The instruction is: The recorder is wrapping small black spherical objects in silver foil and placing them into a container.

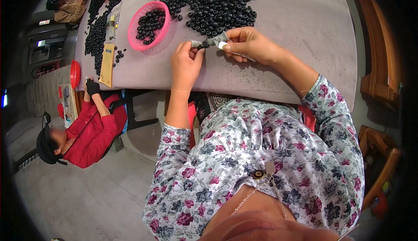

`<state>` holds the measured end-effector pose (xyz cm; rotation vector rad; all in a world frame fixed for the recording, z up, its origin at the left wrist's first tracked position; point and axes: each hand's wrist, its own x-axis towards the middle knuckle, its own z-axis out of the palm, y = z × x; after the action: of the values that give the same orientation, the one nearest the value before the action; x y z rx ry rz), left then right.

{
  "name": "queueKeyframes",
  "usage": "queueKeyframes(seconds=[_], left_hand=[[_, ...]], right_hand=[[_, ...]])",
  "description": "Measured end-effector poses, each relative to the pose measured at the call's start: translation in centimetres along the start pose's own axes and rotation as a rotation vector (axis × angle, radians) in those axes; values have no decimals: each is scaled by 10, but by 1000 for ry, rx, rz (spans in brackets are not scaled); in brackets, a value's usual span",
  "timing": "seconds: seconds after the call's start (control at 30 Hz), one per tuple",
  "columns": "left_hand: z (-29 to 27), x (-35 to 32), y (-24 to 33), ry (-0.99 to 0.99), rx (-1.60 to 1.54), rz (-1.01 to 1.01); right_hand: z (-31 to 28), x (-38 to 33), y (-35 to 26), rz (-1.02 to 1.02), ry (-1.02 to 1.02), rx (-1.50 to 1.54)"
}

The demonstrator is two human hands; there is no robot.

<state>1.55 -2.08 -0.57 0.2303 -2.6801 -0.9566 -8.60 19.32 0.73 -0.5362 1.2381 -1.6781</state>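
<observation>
My left hand (186,66) is closed in a pinch near the table's front edge, with a black ring-shaped bead (203,45) at its fingertips. A worn grey strip (220,38), like sandpaper or rough cloth, stretches between my two hands and passes against the bead. My right hand (250,46) is closed on the strip's other end. A small white piece (222,45) shows at my right thumb, and a thin pale edge sticks out under those fingers; I cannot tell what it belongs to. Just beyond my hands lies a big pile of black beads (222,6).
A pink basket (132,32) holding more beads stands to the left. Beside it lie a tan card packet (107,64) and a clear packet (112,26). A person in red (93,128) works at the table's left side. Wooden furniture (379,53) stands at right.
</observation>
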Motion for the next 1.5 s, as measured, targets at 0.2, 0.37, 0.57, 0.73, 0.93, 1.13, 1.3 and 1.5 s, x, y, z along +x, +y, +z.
queueKeyframes(seconds=[0.2, 0.37, 0.57, 0.73, 0.93, 1.13, 1.3, 1.5], left_hand=[[-4, -13, 17, -157, -1540, -641], [4, -19, 26, -285, -1869, -788], [9, -23, 27, -366, -1896, -769], [9, -27, 29, -386, -1903, -783], [10, -26, 35, -350, -1977, -813], [14, -28, 29, -352, -2021, -810], [12, -28, 33, -345, -1991, -859], [13, -30, 31, -369, -1992, -811]], right_hand=[[17, -7, 2, -216, 65, -253], [26, -11, -1, -247, 50, -295], [22, -9, 4, -181, 45, -258], [16, -8, 4, -133, -42, -159], [16, -8, 2, -147, -40, -161], [17, -8, 2, -145, -31, -217], [13, -6, 5, -128, -60, -123], [11, -7, 2, -89, -91, -127]])
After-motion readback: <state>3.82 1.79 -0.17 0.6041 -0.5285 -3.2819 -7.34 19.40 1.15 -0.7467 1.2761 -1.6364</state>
